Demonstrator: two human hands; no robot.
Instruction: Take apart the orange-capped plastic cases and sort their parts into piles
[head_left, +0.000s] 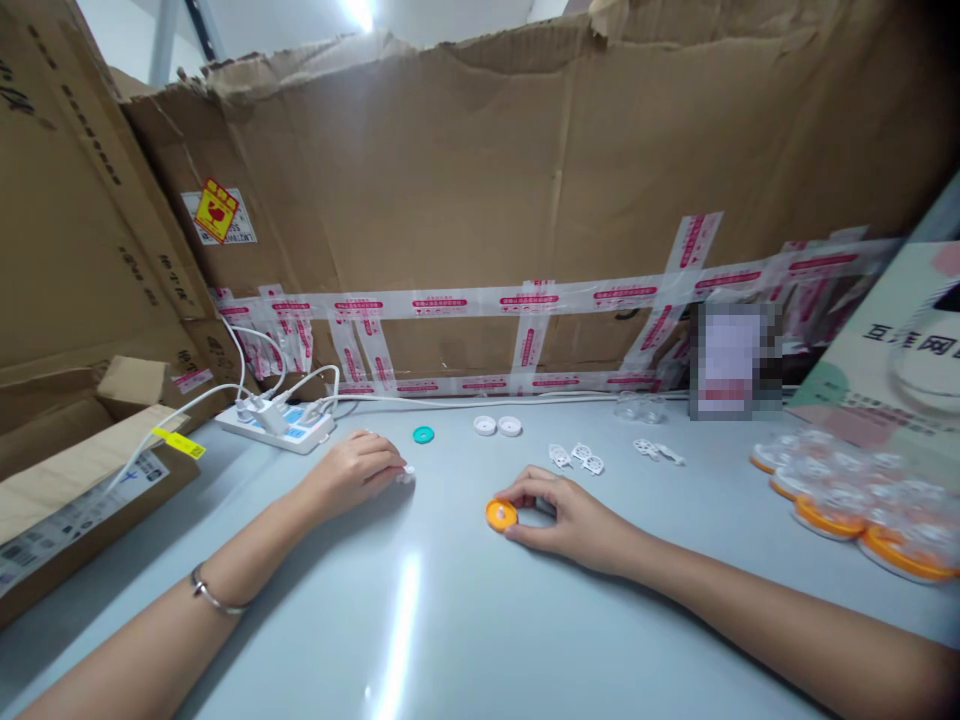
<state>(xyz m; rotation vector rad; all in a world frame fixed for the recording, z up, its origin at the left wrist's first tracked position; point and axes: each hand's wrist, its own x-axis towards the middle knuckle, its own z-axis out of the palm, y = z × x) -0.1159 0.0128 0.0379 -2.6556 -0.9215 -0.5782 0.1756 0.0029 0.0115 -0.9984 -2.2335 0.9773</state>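
My right hand point(570, 515) pinches an orange round plastic cap point(494, 524) by its right side, between thumb and fingers. A small pale bit shows in the middle of the cap. Off to the left, my left hand point(354, 472) has its fingers bent together on small white plastic pieces point(407, 475) at the tabletop, partly hidden by the fingertips. Behind the hands lie a teal ring-like disc point(424, 435) and two white round caps point(485, 426) side by side. Several flat white openwork pieces point(581, 455) rest beyond my right hand.
A white power strip point(277, 425) with plugged-in cables and an open cardboard box point(97, 490) stand at the left. Clear round parts point(640, 407) lie at the back. Several clear-topped orange and white assemblies point(855, 500) sit at the right. A taped cardboard wall point(450, 200) closes the back.
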